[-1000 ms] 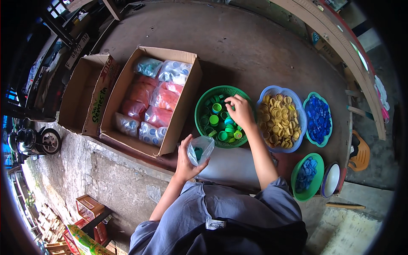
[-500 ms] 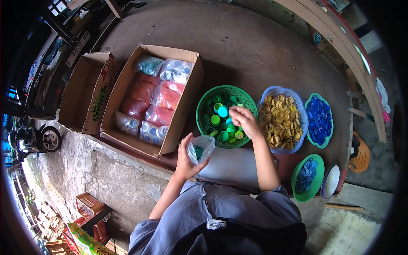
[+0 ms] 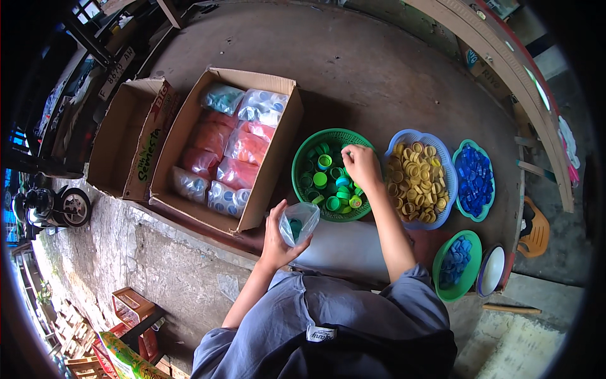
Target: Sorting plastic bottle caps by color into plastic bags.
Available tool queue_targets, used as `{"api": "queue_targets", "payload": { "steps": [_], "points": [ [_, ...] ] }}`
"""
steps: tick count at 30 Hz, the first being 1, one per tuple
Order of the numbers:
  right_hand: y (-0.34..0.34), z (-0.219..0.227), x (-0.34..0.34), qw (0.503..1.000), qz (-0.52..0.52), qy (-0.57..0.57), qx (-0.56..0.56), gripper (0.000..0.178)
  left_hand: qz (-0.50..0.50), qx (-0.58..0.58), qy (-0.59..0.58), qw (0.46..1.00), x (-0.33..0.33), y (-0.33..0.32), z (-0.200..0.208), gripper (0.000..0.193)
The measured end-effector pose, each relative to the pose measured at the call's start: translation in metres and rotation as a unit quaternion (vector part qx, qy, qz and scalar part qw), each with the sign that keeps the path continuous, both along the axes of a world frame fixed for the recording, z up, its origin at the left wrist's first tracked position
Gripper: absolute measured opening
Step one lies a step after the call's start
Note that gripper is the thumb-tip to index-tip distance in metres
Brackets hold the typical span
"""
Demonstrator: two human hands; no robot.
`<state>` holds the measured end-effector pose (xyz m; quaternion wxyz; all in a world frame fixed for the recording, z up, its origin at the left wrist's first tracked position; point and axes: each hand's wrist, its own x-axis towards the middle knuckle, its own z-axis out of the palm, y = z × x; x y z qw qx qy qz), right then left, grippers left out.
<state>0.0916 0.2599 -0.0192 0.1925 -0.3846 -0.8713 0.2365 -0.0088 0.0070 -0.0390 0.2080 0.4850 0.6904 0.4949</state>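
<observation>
Right hand [image 3: 362, 167] moved farther out over caps [image 3: 320, 180] in the green basket [image 3: 295, 167]; I couldn't tell whether its curled fingers gripped any. Left hand [image 3: 276, 245] stayed clamped on the clear bag [image 3: 304, 218]; picking seemingly continued.

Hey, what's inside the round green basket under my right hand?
The green basket holds loose caps, mostly green, some turquoise. Your right hand hides part of its right side, and the upper caps cover whatever lies beneath, so the heap's depth can't be told.
</observation>
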Motion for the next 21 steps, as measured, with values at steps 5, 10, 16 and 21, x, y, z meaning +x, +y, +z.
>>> {"api": "queue_targets", "payload": {
  "steps": [5, 10, 16, 21],
  "points": [
    [0.017, -0.019, -0.022, 0.984, 0.025, -0.156, 0.085, 0.013, 0.001, 0.002, -0.005, 1.0, 0.0, 0.001, 0.0, 0.094],
    [0.016, -0.02, -0.031, 0.98, 0.025, -0.178, 0.08, 0.009, 0.004, 0.0, -0.008, 1.0, -0.001, -0.001, -0.001, 0.095],
    [0.02, -0.012, -0.041, 0.954, 0.043, -0.286, 0.081, 0.009, 0.001, 0.006, -0.004, 1.0, -0.001, 0.002, 0.0, 0.095],
    [0.018, -0.022, -0.048, 0.941, 0.055, -0.325, 0.079, 0.012, 0.023, 0.023, -0.041, 0.999, 0.002, 0.002, -0.003, 0.093]
  ]
}}
